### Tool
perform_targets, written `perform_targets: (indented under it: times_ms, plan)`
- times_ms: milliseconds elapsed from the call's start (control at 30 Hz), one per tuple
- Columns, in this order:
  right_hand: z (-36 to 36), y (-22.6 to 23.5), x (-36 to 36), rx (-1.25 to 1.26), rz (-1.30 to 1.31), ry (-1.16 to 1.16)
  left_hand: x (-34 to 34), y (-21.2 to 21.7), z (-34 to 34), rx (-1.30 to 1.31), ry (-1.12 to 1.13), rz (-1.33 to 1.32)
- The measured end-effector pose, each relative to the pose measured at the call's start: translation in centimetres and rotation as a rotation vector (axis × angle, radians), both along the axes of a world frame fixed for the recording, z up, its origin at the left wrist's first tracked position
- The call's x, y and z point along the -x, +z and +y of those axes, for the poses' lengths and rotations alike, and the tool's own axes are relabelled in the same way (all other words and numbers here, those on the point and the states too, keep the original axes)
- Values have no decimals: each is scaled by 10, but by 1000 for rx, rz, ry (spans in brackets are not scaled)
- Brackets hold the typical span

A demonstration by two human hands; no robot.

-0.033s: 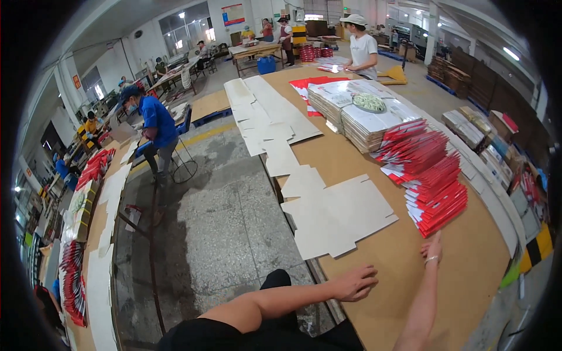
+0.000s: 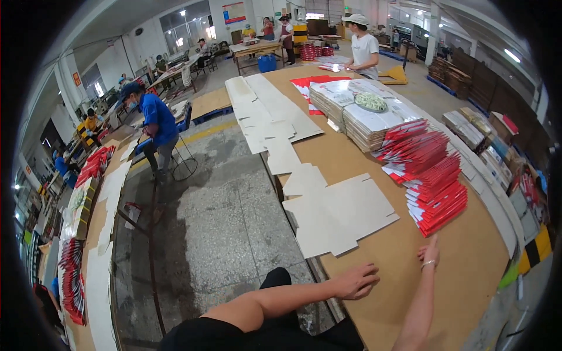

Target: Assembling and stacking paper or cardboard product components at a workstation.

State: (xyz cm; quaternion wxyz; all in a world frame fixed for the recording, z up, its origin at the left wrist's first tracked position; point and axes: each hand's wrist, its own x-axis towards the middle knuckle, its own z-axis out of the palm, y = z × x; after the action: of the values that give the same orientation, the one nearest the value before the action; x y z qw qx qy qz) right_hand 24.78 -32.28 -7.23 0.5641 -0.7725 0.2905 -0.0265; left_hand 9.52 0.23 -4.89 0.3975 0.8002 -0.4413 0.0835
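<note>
My left hand rests over the brown tabletop, just below a flat white cardboard blank. Its fingers are loosely bent and slightly apart, with nothing seen in them. My right hand, a bracelet at its wrist, is open beside the near end of a fanned row of folded red-and-white card pieces. One finger is stretched toward that row, and the other fingers are curled under. Whether the fingertip touches the lowest card I cannot tell. Behind the row lies a tall stack of printed flat cartons.
More white blanks overlap along the table's left edge. A person in a white cap stands at the far end. Across the aisle, a person in blue works at another table. Bundled cardboard stands to the right.
My right hand has drawn back very slightly from the red-and-white cards. The person in blue has shifted their arms a little. My left hand stays almost in place.
</note>
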Motion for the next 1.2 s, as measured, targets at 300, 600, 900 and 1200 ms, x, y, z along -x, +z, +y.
perform_targets:
  times_ms: [300, 600, 900, 1200]
  plan:
    - [79, 28, 240, 46, -193, 137, 6, 40, 49, -334, 726, -103]
    - [191, 79, 325, 1011, -304, 877, 43, 52, 28, -390, -104, 247]
    - [106, 84, 386, 839, -427, 808, 30, 53, 77, -615, -200, 31]
    - [49, 17, 435, 686, -412, 299, 52, 21, 5, -190, -282, -124]
